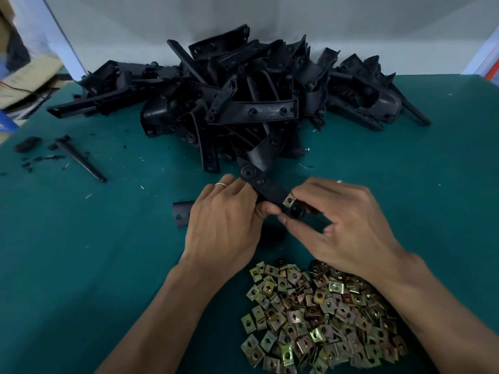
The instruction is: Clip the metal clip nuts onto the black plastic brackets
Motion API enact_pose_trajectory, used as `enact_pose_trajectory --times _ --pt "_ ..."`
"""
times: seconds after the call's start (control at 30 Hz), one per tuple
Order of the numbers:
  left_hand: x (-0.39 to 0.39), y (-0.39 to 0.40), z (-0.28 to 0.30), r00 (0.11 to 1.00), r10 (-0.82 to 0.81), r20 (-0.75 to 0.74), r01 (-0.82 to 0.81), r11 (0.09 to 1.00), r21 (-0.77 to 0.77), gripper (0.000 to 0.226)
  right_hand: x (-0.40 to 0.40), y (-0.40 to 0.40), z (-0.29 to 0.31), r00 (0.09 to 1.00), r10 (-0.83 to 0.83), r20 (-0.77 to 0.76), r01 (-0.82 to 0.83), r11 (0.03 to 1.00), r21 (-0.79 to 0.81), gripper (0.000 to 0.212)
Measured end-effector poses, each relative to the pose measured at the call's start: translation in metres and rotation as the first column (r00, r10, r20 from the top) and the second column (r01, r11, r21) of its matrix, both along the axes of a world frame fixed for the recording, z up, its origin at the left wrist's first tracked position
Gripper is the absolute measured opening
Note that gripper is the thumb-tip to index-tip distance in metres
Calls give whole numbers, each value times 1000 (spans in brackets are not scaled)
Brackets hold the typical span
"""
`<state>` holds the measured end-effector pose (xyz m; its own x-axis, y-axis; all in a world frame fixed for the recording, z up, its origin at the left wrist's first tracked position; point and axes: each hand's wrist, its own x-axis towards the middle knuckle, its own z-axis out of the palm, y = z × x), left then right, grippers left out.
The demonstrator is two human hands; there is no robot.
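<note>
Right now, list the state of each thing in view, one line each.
Left hand: grips the held bracket.
Right hand: pinches a clip nut at the bracket's end.
Held bracket: lifted between both hands.
Clip nut: sits on the bracket's end.
Clip nut pile: loose, heaped.
Bracket pile: jumbled.

A teal-green worktop (405, 184) runs back to a plain pale grey wall (378, 20) under flat, even light, with a blurred cardboard box (24, 66) off its far left corner and a blue-edged strip at far right.
</note>
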<state>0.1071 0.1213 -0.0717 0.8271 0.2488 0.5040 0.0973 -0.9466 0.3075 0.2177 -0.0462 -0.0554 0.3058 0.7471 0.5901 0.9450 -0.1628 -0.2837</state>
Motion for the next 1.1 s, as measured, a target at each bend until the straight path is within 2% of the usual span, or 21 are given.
enact_pose_trajectory --times 0.2,0.27,0.37,0.43,0.47,0.53,0.63,0.77,0.9,1.1 --pt "0 -1 -2 999 41 -19 -42 998 -42 30 -7 1 5 988 -67 139 70 997 -16 24" --pt "0 -1 -2 999 40 6 -40 998 -48 30 -9 1 4 986 -67 151 69 998 -9 25" --pt "-1 -3 1 998 17 53 -14 998 -58 46 -10 2 2 995 -78 69 77 997 19 26" --pt "-2 -4 3 997 4 71 -1 999 -46 48 -11 4 0 996 -18 -86 24 998 64 28" --pt "-3 -4 4 998 -7 70 9 999 -32 47 -11 5 0 975 49 -217 -25 994 108 27" --pt "-4 -5 3 998 -40 49 40 999 10 49 -10 5 1 861 161 -482 -76 979 191 19" --pt "-4 -5 2 998 -54 17 53 997 60 56 -2 1 2 666 143 -732 -83 990 117 16" --pt "-4 -5 2 999 -30 10 29 998 53 61 1 -2 -1 550 81 -831 -49 997 65 16" --pt "-4 -6 3 999 -3 40 1 999 48 55 -2 1 -6 433 93 -897 11 994 108 14" --pt "-2 -6 4 1000 19 5 -19 999 45 58 -3 7 -6 398 91 -913 73 989 131 14"
